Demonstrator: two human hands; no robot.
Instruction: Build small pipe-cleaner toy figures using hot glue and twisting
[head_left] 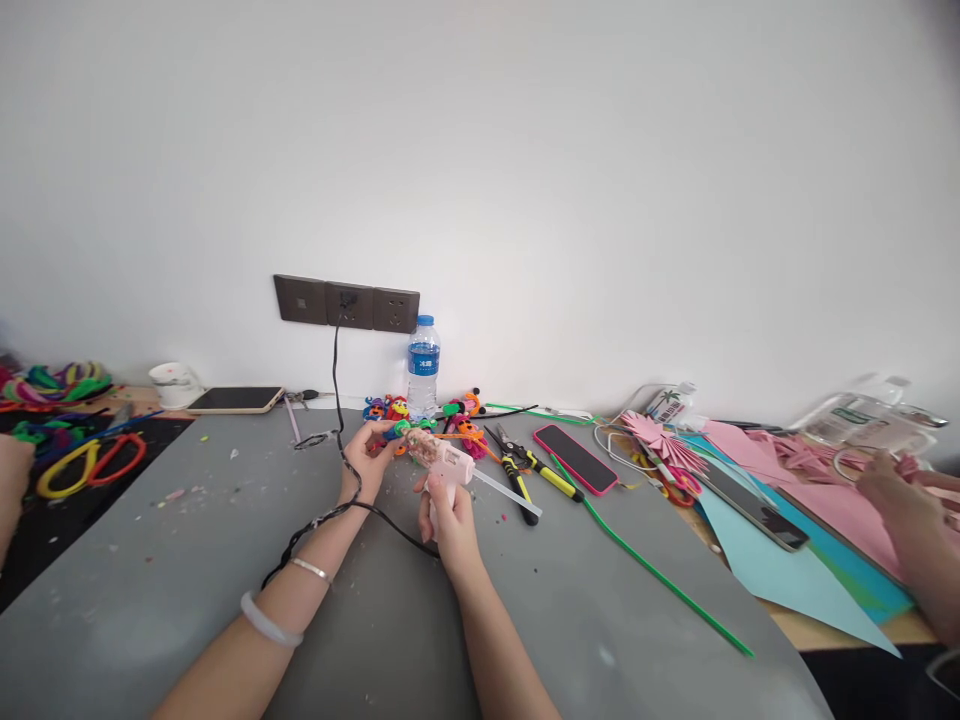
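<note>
My right hand (448, 515) is wrapped round the handle of a pale pink glue gun (452, 465), with a clear glue stick (506, 492) poking out of its back. The gun's nozzle end points left, toward my left hand (369, 455). Between the fingertips of my left hand is a small green and blue fuzzy piece (393, 432), close to the nozzle. Whether the two touch is too small to tell. Several colourful fuzzy figures (466, 435) lie just behind the gun. A black cord (337, 370) runs from the wall socket across my left wrist.
A water bottle (424, 365) stands by the wall. Pliers (551, 475), a pink-cased phone (576, 458) and a green pipe cleaner (660, 575) lie right. Scissors (120, 463), a paper cup (175, 385) and a phone (236, 400) are left. Another person's hand (900, 500) is over pink paper.
</note>
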